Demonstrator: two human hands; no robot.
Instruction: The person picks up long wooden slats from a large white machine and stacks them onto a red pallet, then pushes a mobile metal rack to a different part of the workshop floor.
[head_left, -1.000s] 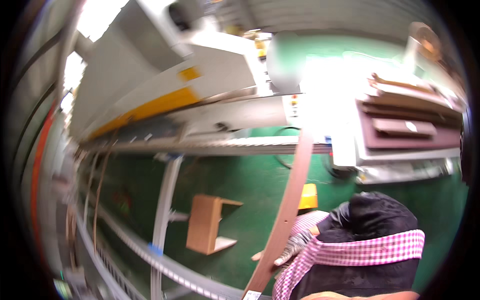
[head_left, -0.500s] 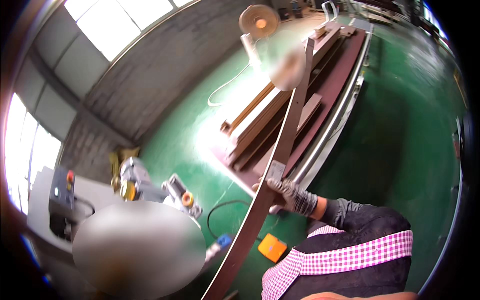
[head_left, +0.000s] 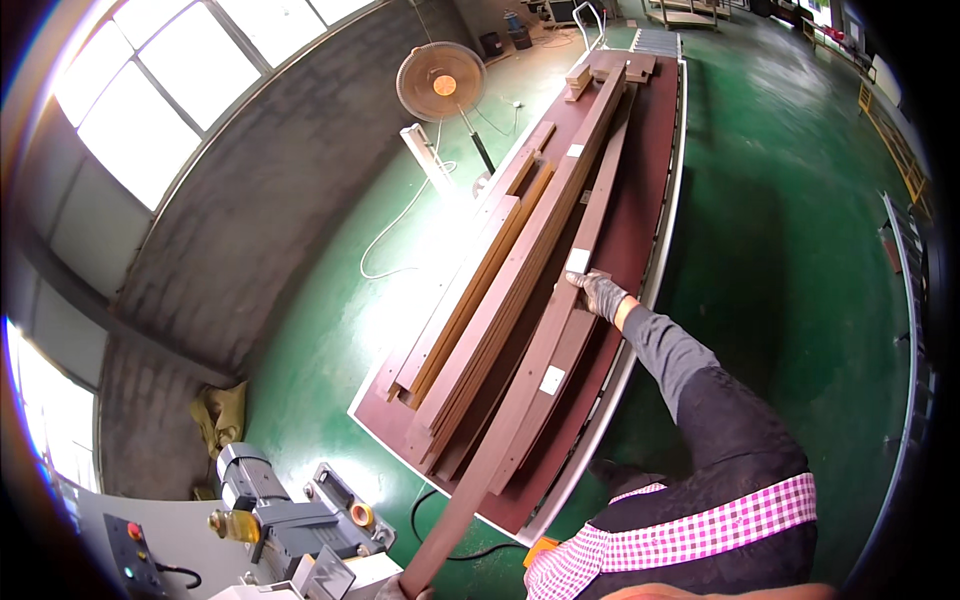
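Board (head_left: 460, 512), long and brown, now reaches out over the dark red tabletop (head_left: 650, 190), running roughly along the stacked boards (head_left: 525, 255); a second ago it slanted across a metal frame. That brings its far length in among them, though whether it rests on any cannot be told. The right hand (head_left: 600, 295), gloved, holds it partway along, arm stretched out; the left hand (head_left: 392, 591), mostly cut off at the lower edge, clasps the near end.
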